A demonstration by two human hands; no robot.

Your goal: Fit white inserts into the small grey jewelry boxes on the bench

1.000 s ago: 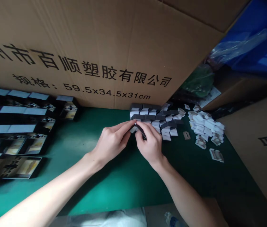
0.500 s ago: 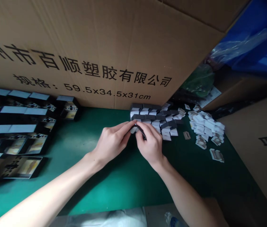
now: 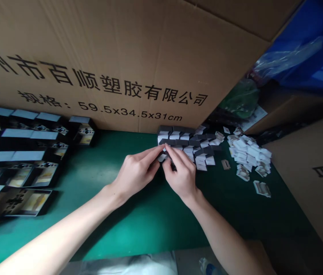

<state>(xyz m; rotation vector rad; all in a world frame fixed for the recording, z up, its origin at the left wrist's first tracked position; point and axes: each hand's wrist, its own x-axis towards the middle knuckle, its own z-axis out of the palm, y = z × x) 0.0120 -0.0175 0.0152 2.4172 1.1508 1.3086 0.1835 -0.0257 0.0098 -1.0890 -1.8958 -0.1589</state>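
Observation:
Fingertips meet over the middle of the table, where my left hand (image 3: 137, 168) and my right hand (image 3: 181, 170) are both closed on a small black and white piece (image 3: 162, 157). Most of it is hidden by the fingers; a white part shows by the left fingertips. Just behind the hands stand small black-topped white boxes (image 3: 188, 143) in close rows. To their right lies a heap of white folded inserts (image 3: 249, 152), with a few loose ones around it. A single flat greyish piece (image 3: 226, 164) lies between the boxes and the heap.
A large printed carton (image 3: 138, 57) walls off the back of the green table (image 3: 107, 225). Open black cases (image 3: 32, 202) fill the left side in rows. Another carton (image 3: 307, 160) borders the right, below a blue plastic bin (image 3: 316, 49).
My right fingers have shifted slightly over the held piece, so its dark edge shows less now. Both hands otherwise stay in place.

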